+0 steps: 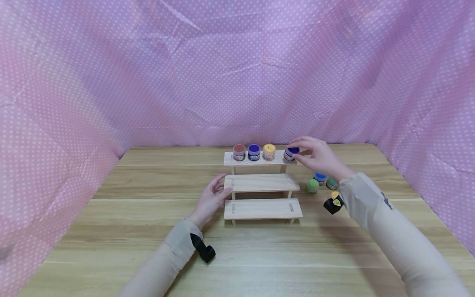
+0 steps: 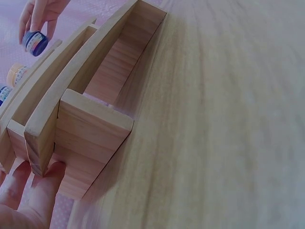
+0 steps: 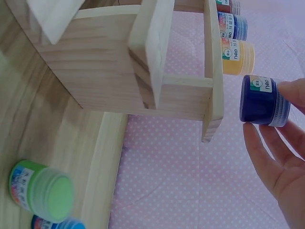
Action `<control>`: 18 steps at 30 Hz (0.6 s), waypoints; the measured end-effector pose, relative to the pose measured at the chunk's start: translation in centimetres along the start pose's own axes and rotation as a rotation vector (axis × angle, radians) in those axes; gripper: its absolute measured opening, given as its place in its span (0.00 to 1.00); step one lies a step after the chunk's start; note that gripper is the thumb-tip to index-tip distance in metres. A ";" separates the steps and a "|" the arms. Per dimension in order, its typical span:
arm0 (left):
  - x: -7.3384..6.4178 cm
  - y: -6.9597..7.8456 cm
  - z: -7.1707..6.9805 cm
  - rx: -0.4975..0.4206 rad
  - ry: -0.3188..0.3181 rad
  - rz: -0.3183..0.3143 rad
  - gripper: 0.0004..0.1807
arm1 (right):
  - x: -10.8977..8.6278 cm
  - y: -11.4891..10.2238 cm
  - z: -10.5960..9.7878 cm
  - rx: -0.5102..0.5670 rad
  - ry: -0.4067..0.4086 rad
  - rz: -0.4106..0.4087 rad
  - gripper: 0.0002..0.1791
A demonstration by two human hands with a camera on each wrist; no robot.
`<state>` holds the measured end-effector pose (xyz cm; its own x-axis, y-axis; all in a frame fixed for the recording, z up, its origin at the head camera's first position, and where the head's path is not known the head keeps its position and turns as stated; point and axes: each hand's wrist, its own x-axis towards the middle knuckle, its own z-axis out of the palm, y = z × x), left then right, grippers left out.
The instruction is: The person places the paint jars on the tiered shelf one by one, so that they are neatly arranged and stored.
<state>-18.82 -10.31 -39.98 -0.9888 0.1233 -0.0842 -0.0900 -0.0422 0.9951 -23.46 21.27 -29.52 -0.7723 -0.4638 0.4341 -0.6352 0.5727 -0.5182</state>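
My right hand (image 1: 320, 156) pinches a dark blue paint jar (image 3: 257, 100) between thumb and fingers. The right wrist view shows this jar a small gap above the right end of the top shelf (image 3: 214, 71). My left hand (image 1: 211, 200) grips the left end of the three-step wooden rack (image 1: 263, 209) at the middle shelf (image 1: 265, 182), with its thumb toward the front. Along the top shelf stand a reddish-brown jar (image 1: 239, 153), a blue jar (image 1: 254, 153) and a yellow jar (image 1: 269, 153), to the left of the held one.
Right of the rack on the wooden table (image 1: 122, 231) stand a light green jar (image 1: 312, 186), a blue jar (image 1: 320, 177) and a dark green jar (image 1: 332, 184). A yellow-orange jar (image 1: 335, 194) is partly hidden by the right wrist camera. Pink dotted cloth (image 1: 237, 74) hangs around the table.
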 end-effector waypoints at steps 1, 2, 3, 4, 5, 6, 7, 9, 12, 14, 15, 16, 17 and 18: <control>0.0 0.0 0.0 -0.002 -0.002 0.001 0.32 | 0.2 0.0 0.1 -0.002 -0.008 0.001 0.15; 0.0 0.0 0.0 -0.004 -0.004 0.002 0.32 | 0.4 0.0 0.1 -0.003 -0.017 0.003 0.16; -0.1 0.0 -0.1 -0.006 -0.005 0.003 0.32 | 0.6 0.0 0.2 0.000 -0.026 0.006 0.16; 0.0 0.0 -0.1 -0.010 -0.006 0.004 0.32 | 0.7 0.0 0.2 0.000 -0.035 0.005 0.16; 0.0 0.0 -0.1 -0.011 -0.007 0.007 0.32 | 0.9 0.0 0.3 0.003 -0.045 0.007 0.16; 0.0 0.0 -0.1 -0.011 -0.008 0.009 0.32 | 1.0 0.0 0.4 0.005 -0.055 0.009 0.16; 0.0 0.0 -0.1 -0.010 -0.008 0.012 0.32 | 1.1 0.0 0.4 0.004 -0.065 0.011 0.16; 0.0 0.0 -0.1 -0.012 -0.008 0.013 0.32 | 1.4 0.0 0.6 0.000 -0.084 0.014 0.16; -0.1 0.0 -0.1 -0.011 -0.006 0.009 0.32 | 1.7 0.1 0.7 -0.024 -0.103 0.019 0.17; -0.1 0.1 -0.1 -0.011 -0.006 0.007 0.32 | 1.8 0.1 0.7 -0.044 -0.115 0.020 0.17; -0.1 0.1 -0.1 -0.012 -0.006 0.005 0.32 | 1.8 0.0 0.7 -0.053 -0.120 0.019 0.17; -0.1 0.1 -0.1 -0.010 -0.007 0.005 0.32 | 1.8 0.0 0.6 -0.061 -0.125 0.019 0.17; -0.1 0.1 -0.1 -0.009 -0.008 0.005 0.32 | 1.9 0.0 0.6 -0.069 -0.130 0.018 0.17; -0.1 0.1 0.0 -0.011 -0.011 0.008 0.32 | 1.9 0.0 0.6 -0.075 -0.133 0.017 0.17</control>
<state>-18.72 -10.38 -39.85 -0.9881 0.1340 -0.0759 -0.0838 -0.0542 0.9950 -24.96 20.02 -29.13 -0.7804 -0.5362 0.3216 -0.6234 0.6277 -0.4663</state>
